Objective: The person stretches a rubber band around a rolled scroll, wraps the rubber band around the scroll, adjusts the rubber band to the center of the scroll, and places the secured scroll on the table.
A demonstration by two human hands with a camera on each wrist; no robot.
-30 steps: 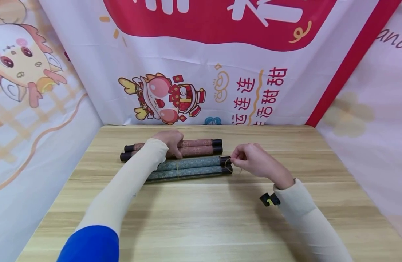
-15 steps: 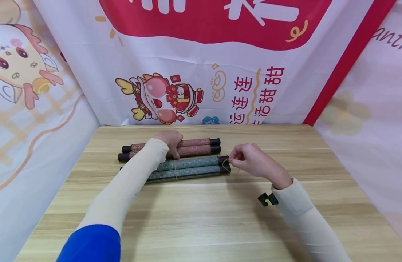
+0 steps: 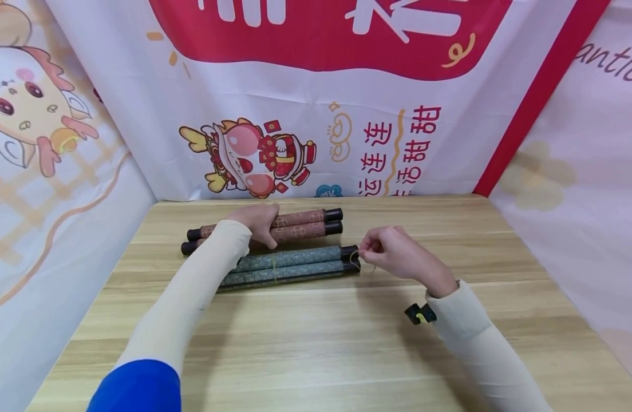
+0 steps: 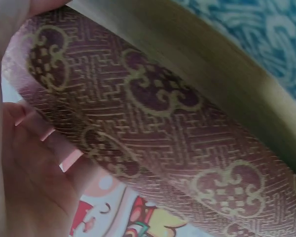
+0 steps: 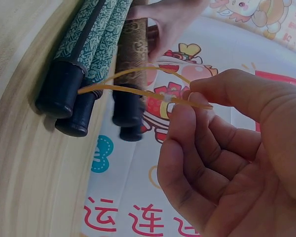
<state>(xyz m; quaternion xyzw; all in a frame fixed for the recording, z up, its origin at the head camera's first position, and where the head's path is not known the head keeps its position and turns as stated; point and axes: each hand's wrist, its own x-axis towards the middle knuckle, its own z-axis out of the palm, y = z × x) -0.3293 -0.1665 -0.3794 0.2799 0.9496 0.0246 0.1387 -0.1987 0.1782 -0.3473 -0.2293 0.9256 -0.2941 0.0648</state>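
Two reddish-brown patterned scrolls [image 3: 300, 232] with black end knobs lie side by side toward the back of the table. My left hand [image 3: 256, 222] grips them from above, thumb on the near side and fingers over the far side. In front lie two green patterned scrolls [image 3: 308, 268], also black-knobbed, with a thin band [image 3: 275, 269] round their middle. At their right end, my right hand [image 3: 395, 253] pinches a yellow rubber band [image 5: 133, 91] between thumb and fingertips. The rubber band stretches as a loop from the green scrolls' knobs to those fingers. My left sleeve hides the scrolls' left parts.
The wooden table [image 3: 305, 355] extends in front of the scrolls and to both sides. A printed white cloth [image 3: 166, 103] hangs right behind its back edge, with more cloth at left and right. A small black device [image 3: 421, 314] sits at the right cuff.
The brown scrolls have shifted back, away from the green ones, with my left hand, widening the gap. My right hand keeps its pinch on the rubber band. The head view has shifted slightly.
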